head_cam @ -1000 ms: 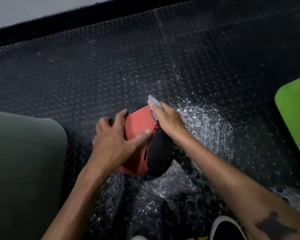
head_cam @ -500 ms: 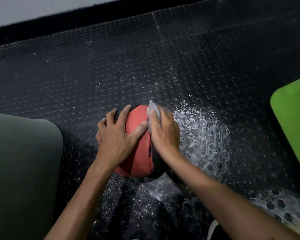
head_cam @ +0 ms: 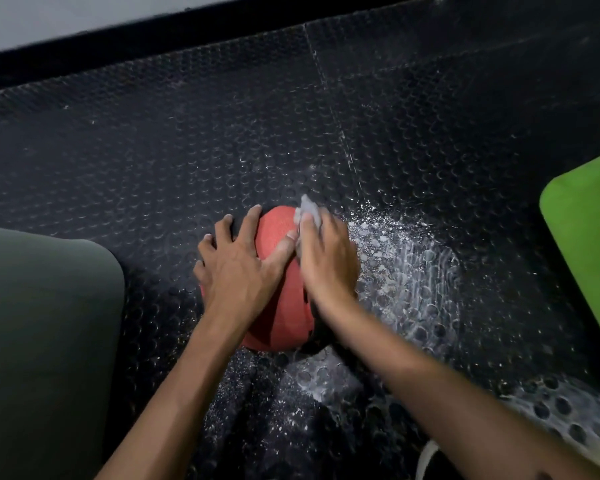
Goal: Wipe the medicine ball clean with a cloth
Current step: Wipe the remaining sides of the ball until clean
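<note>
Medicine ball [head_cam: 280, 271]: red with a black section on its right side, resting on the floor just below the centre of the view, between the person's two forearms. Most of its upper surface is covered by the hands; a red band shows between them and along its near edge.

Left hand [head_cam: 238, 268]: laid flat on the left side of the ball, fingers straight and spread, fingertips reaching over the far-left edge, thumb stretched right across the red surface until it meets the cloth. It presses on the ball rather than wrapping round it.

Right hand [head_cam: 326, 261]: on the upper right of the ball, fingers bent over the cloth and pressing it against the ball's surface. The hand is slightly blurred.

Cloth [head_cam: 309, 213]: small, pale grey, bunched under the right fingers at the far top of the ball, one corner sticking up beyond the fingertips.

Floor mat [head_cam: 222, 133]: black rubber with raised round studs, a seam running across it from the top centre. White powdery residue [head_cam: 406, 265] is smeared over the studs to the right of the ball and in front of it.

Green mat [head_cam: 589, 237]: bright green, rounded corner, at the right edge, well apart from the ball.

Dark olive padded surface [head_cam: 42, 334]: fills the lower left, near the left forearm.
</note>
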